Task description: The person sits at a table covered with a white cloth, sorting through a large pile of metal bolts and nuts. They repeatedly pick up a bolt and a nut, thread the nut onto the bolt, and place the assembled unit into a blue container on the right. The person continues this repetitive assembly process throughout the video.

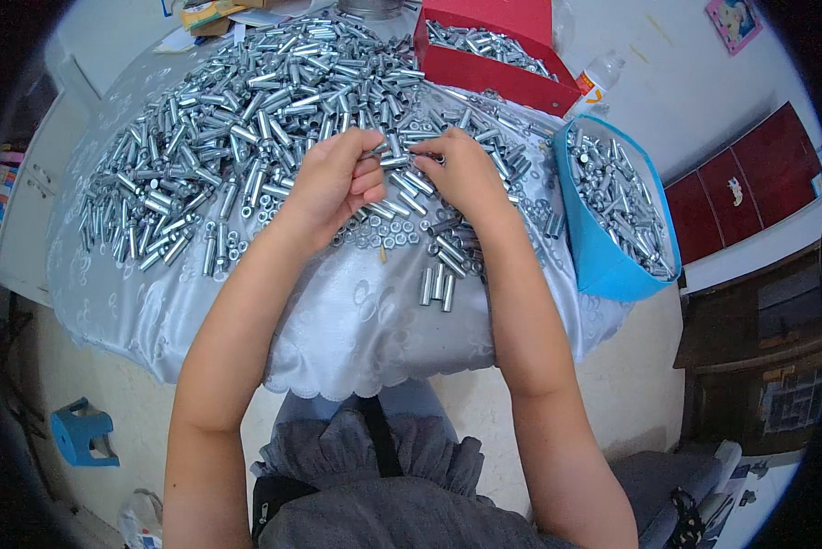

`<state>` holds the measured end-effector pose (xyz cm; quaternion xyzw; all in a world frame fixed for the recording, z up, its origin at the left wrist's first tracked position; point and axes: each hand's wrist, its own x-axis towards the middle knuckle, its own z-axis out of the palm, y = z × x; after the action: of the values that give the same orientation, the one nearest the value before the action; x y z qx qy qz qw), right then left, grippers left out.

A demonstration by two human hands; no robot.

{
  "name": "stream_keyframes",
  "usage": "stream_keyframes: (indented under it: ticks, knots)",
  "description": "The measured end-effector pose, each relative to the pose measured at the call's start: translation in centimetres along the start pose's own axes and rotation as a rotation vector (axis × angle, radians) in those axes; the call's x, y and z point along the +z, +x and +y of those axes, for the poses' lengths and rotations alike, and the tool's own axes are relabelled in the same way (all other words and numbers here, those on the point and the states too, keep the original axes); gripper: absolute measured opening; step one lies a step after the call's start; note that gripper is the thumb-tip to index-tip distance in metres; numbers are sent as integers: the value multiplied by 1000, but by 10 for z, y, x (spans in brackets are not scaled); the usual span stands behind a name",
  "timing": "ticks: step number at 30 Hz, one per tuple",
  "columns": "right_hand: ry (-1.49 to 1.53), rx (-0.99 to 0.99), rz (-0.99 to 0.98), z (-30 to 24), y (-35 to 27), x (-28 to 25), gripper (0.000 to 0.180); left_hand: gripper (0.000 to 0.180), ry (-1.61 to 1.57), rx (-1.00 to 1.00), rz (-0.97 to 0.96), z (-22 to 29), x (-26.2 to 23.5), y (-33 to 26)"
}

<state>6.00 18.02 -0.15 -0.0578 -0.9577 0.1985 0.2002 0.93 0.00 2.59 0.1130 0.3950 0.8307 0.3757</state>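
Observation:
Over the near side of a large heap of shiny metal expansion bolts (274, 91), my two hands are close together. My left hand (333, 183) is closed, its thumb and forefinger pinching one end of a metal bolt (394, 162). At the bolt's other end, my right hand (466, 174) has its thumb and fingers pinched together; the small metal piece there is partly hidden. Loose hex nuts and washers (388, 240) lie just below the hands. Several plain metal sleeves (438, 287) stand apart near the table's front.
A red box (493, 80) of metal pieces sits at the back right, beside a clear plastic bottle (603, 78). A blue bin (612, 261) full of bolts is at the right edge of the cloth-covered table (338, 320). A blue stool (86, 435) is on the floor at left.

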Motion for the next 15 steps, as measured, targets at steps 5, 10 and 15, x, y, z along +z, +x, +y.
stream_keyframes:
  ticks: [5,10,15]
  knots:
    - [-45,74,-52,-3,1,-1,17,21,57,-2,36,-1,4,-2]
    - [-55,68,-33,-5,1,-2,15,19,98,4,62,-2,4,-1]
    - [484,69,-17,-16,3,-6,16,17,111,53,135,-2,0,2]
